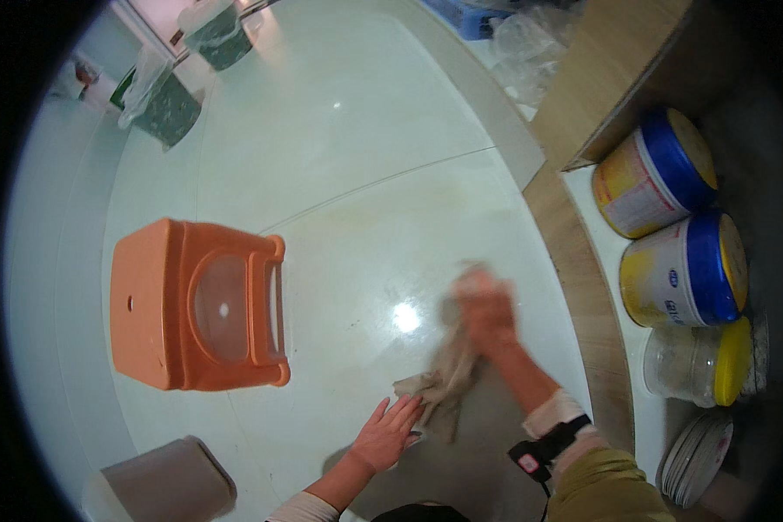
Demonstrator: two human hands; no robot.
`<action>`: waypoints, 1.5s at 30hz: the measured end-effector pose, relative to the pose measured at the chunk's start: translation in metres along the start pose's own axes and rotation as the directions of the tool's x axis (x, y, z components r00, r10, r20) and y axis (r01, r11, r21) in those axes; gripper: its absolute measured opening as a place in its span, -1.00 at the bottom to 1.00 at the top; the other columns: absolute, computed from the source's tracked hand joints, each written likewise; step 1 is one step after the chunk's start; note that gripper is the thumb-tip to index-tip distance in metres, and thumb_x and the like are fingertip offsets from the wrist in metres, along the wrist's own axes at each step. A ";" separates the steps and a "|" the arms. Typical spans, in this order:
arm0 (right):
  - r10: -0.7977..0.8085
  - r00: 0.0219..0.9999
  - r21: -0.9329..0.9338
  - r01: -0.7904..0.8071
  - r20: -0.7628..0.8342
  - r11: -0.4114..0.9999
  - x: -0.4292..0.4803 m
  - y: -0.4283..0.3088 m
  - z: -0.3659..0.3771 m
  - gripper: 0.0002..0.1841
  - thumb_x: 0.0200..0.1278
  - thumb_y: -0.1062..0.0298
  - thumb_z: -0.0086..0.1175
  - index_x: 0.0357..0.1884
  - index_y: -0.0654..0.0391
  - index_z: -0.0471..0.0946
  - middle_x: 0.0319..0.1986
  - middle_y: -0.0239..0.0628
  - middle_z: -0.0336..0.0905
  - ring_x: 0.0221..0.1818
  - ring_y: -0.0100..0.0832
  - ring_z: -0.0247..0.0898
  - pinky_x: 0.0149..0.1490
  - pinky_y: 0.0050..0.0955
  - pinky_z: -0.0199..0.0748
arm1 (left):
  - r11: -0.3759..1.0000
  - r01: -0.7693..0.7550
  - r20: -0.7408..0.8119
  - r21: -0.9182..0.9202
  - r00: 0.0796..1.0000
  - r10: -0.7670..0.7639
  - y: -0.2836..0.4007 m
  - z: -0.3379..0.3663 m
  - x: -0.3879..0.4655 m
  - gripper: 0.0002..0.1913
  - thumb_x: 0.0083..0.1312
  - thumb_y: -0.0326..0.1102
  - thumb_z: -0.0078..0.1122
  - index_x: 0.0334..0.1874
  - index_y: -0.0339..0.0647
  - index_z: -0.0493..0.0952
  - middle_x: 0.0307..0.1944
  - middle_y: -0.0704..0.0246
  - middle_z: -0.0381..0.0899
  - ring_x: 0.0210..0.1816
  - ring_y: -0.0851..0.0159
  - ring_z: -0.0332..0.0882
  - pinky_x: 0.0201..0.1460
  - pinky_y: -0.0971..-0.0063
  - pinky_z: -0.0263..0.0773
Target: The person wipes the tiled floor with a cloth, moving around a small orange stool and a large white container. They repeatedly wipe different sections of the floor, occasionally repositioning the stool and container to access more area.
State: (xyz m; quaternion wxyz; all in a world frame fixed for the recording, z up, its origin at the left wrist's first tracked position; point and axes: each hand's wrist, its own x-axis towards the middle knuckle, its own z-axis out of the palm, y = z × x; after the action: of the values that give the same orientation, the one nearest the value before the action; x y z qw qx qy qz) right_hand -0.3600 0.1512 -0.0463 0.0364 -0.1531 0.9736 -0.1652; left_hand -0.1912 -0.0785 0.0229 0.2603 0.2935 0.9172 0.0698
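Low over the glossy pale floor tiles point(339, 261), my right hand point(486, 303) is closed on a beige-brown cloth point(453, 378); the hand is blurred by motion. The cloth hangs or trails from it towards my left hand point(388, 434). That left hand is spread palm down with its fingertips at the cloth's lower left edge; whether it presses on the cloth or the floor I cannot tell. A black strap with a small device point(538, 450) sits around my right wrist.
An orange plastic stool point(196, 307) stands left, a grey-brown bin point(173, 479) below it. Green bins point(166, 111) with plastic liners stand upper left. Right, a shelf point(633, 352) holds blue-lidded cans point(685, 271), a yellow-lidded jar point(685, 365) and stacked plates point(695, 457).
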 end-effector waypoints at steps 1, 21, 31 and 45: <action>0.068 0.980 -0.062 -0.081 -0.186 0.995 -0.001 0.024 -0.011 -0.47 0.29 0.23 -0.17 0.32 -0.02 0.20 0.30 0.00 0.11 0.36 0.03 -0.03 0.39 0.10 -0.25 | 1.000 0.004 0.002 -0.016 1.000 -0.004 0.000 0.001 0.001 -0.38 0.35 -0.01 -0.10 0.39 -0.15 0.13 0.43 0.37 -0.01 0.43 0.29 -0.05 0.43 0.22 -0.13; -0.620 0.778 0.171 0.600 0.104 0.782 -0.050 -0.138 0.027 -0.59 0.27 0.15 -0.06 0.13 0.05 0.42 0.25 -0.21 0.25 0.29 -0.22 0.13 0.35 -0.16 0.00 | 0.999 0.038 0.048 -0.029 0.998 -0.036 0.007 0.045 -0.106 -0.39 0.33 -0.04 -0.07 0.34 -0.25 0.17 0.42 0.28 0.03 0.41 0.23 0.00 0.42 0.18 -0.09; 0.189 0.975 -0.177 -0.208 -0.118 0.962 -0.081 -0.077 0.035 -0.34 0.19 0.10 0.02 0.25 0.30 0.18 0.35 0.08 -0.07 0.41 0.03 -0.23 0.40 0.04 -0.32 | 0.980 0.012 -0.016 -0.197 1.000 -0.015 0.010 0.059 -0.112 -0.41 0.29 -0.15 0.00 0.35 -0.16 0.20 0.45 0.38 -0.04 0.44 0.33 -0.09 0.42 0.11 -0.14; -0.614 0.734 0.258 0.557 0.292 0.789 -0.043 -0.200 0.042 -0.48 0.16 0.17 0.05 0.15 0.17 0.32 0.32 -0.11 0.07 0.39 -0.10 -0.08 0.41 -0.03 -0.18 | 0.906 0.351 0.044 -0.236 0.935 -0.351 -0.007 0.073 -0.170 -0.42 0.37 -0.12 -0.08 0.38 -0.21 0.11 0.42 0.32 0.00 0.44 0.27 -0.10 0.40 0.03 -0.11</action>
State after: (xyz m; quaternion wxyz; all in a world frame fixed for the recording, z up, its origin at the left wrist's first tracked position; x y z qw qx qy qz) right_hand -0.2566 -0.0281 -0.0183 0.1719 -0.4767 0.8358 -0.2113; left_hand -0.0392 -0.1837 0.0324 0.3022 0.0899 0.9397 0.1323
